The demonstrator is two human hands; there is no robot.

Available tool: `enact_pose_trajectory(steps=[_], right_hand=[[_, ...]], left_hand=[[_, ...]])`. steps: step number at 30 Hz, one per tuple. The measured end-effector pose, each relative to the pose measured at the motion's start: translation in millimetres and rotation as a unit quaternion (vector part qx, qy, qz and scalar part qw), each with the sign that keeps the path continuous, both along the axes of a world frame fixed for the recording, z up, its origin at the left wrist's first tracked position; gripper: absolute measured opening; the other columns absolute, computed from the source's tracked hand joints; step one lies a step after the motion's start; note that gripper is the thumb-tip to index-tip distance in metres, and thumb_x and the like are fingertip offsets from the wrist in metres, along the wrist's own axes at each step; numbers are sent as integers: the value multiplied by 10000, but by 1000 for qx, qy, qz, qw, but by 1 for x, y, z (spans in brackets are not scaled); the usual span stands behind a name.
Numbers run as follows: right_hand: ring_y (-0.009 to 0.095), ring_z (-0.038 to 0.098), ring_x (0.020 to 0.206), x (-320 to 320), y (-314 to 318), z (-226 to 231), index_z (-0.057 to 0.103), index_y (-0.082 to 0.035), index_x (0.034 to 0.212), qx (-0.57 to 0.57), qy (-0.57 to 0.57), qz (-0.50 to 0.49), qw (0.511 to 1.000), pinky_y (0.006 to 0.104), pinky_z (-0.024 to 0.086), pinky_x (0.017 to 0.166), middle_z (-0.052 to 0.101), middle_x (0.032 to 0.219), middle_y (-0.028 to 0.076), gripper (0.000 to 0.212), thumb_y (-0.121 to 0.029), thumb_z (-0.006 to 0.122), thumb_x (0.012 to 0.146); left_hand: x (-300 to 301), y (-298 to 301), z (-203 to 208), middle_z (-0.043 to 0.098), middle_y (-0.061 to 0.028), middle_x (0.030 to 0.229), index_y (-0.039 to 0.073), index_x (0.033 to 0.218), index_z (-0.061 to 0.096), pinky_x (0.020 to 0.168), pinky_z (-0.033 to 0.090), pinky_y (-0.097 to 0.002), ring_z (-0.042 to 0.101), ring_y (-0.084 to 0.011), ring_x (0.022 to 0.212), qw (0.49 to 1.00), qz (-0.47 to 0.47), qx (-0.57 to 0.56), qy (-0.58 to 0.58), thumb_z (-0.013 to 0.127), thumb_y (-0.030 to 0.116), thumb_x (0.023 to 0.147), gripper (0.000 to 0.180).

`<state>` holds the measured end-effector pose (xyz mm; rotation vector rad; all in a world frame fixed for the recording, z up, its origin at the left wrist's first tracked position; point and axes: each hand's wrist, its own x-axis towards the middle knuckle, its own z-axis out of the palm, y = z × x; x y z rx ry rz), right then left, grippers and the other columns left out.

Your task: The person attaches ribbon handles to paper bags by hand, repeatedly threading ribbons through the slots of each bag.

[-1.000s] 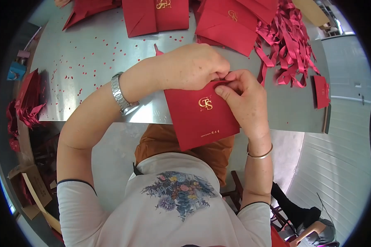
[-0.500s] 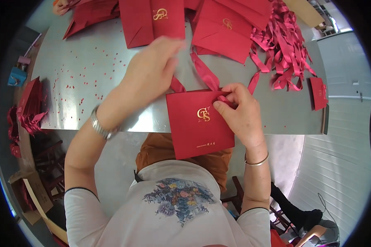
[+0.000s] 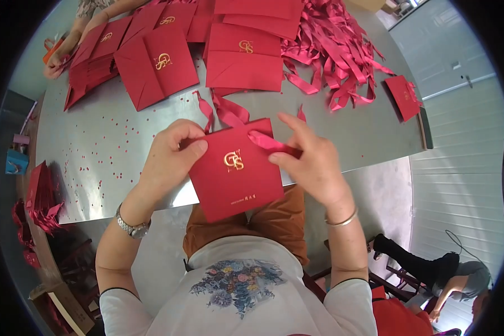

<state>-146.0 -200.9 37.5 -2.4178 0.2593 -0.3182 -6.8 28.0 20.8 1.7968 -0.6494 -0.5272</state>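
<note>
A small red gift bag (image 3: 227,182) with a gold emblem hangs tilted at the table's front edge, partly over my lap. My left hand (image 3: 172,154) grips its upper left corner, thumb on the front face. At the upper right, a pink-red ribbon (image 3: 266,142) comes through the bag's front and runs into my right hand (image 3: 315,162), between thumb and fingers; the index finger is stretched out. More ribbon (image 3: 229,111) rises from behind the bag's top edge onto the table.
Red bags (image 3: 157,68) lie in stacks along the far side of the metal table (image 3: 123,185). Loose ribbons (image 3: 341,56) are heaped at the far right, near another bag (image 3: 403,98). Red dots are scattered at left. Another person's hand (image 3: 55,66) is at far left.
My left hand has come down from above the table to the bag's upper left corner. The ribbon at the upper right is drawn out longer, and the view has shifted.
</note>
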Motion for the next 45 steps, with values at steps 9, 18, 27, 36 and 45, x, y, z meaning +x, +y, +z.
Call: enact_pose_trajectory(steps=[9, 18, 27, 36, 45], right_hand=[[33, 503, 669, -66, -68, -11, 621, -32, 1165, 306, 72, -57, 948, 206, 419, 589, 564, 766, -51, 389, 14, 733, 795], [53, 543, 734, -104, -81, -20, 623, -8, 1166, 466, -6, -18, 885, 193, 429, 650, 624, 827, -15, 340, -26, 713, 838], [290, 613, 1012, -94, -62, -31, 465, 97, 1345, 682, -207, 200, 672, 396, 455, 910, 605, 1203, 239, 581, -47, 551, 789], [229, 619, 877, -52, -5, -12, 642, 28, 1014, 378, -218, 120, 892, 343, 506, 773, 632, 954, 169, 211, -126, 692, 878], [90, 637, 741, 22, 62, -5, 613, 31, 988, 294, 12, 58, 954, 231, 503, 666, 676, 903, 86, 94, -34, 574, 932]], left_hand=[[19, -14, -21, 647, -32, 814, -28, 938, 641, 680, 479, -259, 580, -88, 751, 998, 60, 21, 25, 630, 89, 866, 138], [19, -16, -16, 624, 8, 833, -1, 940, 648, 704, 438, -215, 553, -63, 770, 996, 65, 4, 67, 636, 91, 886, 107], [25, -7, -15, 626, -5, 887, -10, 960, 653, 762, 443, -226, 559, -86, 827, 994, 37, 24, 100, 655, 76, 865, 128], [26, -7, 10, 639, -46, 925, -28, 1036, 640, 754, 481, -243, 586, -107, 839, 988, -39, 65, 135, 595, -5, 832, 210], [22, -16, 7, 642, -42, 911, -27, 1002, 641, 739, 484, -241, 585, -106, 813, 989, -54, 51, 131, 630, 6, 818, 187]])
